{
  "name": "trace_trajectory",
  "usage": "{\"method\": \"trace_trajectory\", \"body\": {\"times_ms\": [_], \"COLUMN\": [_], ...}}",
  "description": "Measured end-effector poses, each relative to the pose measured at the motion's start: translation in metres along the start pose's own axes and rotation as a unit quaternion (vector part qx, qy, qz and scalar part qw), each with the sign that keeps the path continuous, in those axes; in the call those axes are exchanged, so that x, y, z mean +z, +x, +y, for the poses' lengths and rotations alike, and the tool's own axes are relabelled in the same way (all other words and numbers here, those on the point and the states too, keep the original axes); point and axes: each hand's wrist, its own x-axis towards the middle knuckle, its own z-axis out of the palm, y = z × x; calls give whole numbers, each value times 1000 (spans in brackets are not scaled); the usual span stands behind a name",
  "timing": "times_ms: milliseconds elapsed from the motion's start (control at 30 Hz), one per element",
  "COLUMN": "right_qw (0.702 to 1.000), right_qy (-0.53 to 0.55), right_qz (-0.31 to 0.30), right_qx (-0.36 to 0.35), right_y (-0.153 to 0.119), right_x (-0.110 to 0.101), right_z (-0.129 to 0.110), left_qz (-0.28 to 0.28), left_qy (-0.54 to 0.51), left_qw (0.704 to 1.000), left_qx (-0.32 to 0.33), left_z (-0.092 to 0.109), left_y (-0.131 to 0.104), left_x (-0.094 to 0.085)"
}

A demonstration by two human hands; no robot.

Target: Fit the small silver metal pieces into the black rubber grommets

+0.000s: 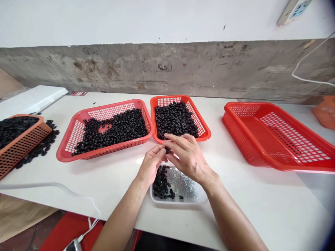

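Note:
My left hand (148, 165) pinches a small black ring-like part (166, 150) between thumb and fingers. Reaching over from the other side, my right hand (192, 158) has its thumb and fingertips closed around the same part; its exact shape is mostly hidden. Below both hands sits a shallow translucent tray (180, 203). Black cylindrical parts (161, 184) lie in its left side, and many tiny shiny metal pieces (184, 183) fill the rest. Just beyond my fingers stands a red basket (205, 135) of black ring-shaped parts (175, 120).
A wider red basket (110, 144) of black rings stands left of centre. At far left, an orange basket (28, 148) has loose black pieces (43, 146) beside it. Stacked red baskets (251, 146) stand at right. A white cable (65, 188) crosses the table's front left.

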Motion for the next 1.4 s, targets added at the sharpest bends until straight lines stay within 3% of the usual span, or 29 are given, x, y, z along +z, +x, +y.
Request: {"method": "trace_trajectory", "body": {"times_ms": [300,733,933,1133,1400], "right_qw": [994,988,993,999,986], "right_qy": [75,120,87,14,147], "right_qz": [-68,-27,-45,-40,-67], "right_qx": [38,96,63,11,40], "right_y": [1,0,1,2,1], "right_x": [-15,-11,-15,-6,-25], "right_z": [-4,-6,-9,-11,-4], "left_qz": [19,23,34,-8,-22], "left_qy": [-8,32,-7,-19,-18], "left_qw": [1000,999,999,1000,1000], "left_qx": [3,6,-7,-10,-12], "left_z": [-1,-2,2,4,0], "left_y": [0,0,-1,-2,-2], "left_x": [-2,-2,0,3,-1]}}
